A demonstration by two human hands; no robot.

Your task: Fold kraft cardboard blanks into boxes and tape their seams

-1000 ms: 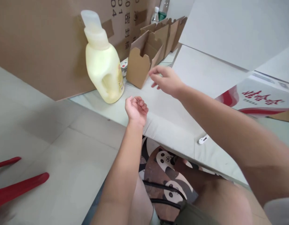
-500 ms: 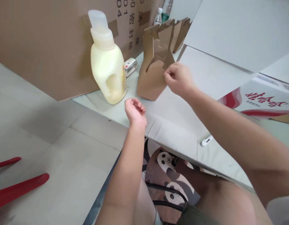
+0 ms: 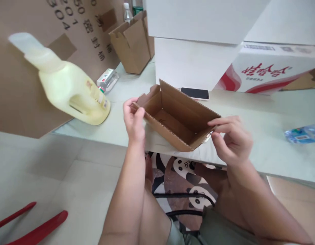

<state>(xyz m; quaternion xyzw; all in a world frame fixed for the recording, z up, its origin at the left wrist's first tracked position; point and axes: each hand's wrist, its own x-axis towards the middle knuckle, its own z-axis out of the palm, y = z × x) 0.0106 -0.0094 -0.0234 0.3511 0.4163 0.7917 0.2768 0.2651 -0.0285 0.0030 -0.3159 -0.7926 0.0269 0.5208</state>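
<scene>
An open brown cardboard box [image 3: 178, 122] is held between my two hands over the table's near edge, its hollow inside facing up toward me. My left hand [image 3: 134, 120] pinches the box's left end, thumb on the near rim. At the opposite end, my right hand [image 3: 230, 137] grips the right rim between thumb and fingers. Behind the box lies a phone [image 3: 195, 93] with a dark screen. To the left stands a large pale-yellow detergent bottle [image 3: 73, 92], tilted in view.
Another folded cardboard box [image 3: 133, 44] stands at the back, by clear bottles [image 3: 127, 13]. White cartons [image 3: 193, 61] rise behind the phone. A small clear pack [image 3: 108, 80] lies near the detergent bottle. At the right is a blue-labelled plastic bottle [image 3: 303, 133]. A big brown carton [image 3: 17, 88] borders the left.
A cardboard box has come from the back toward me and is now in both hands. Earlier my left hand was empty and my right hand was beside the boxes. The view has turned right.
</scene>
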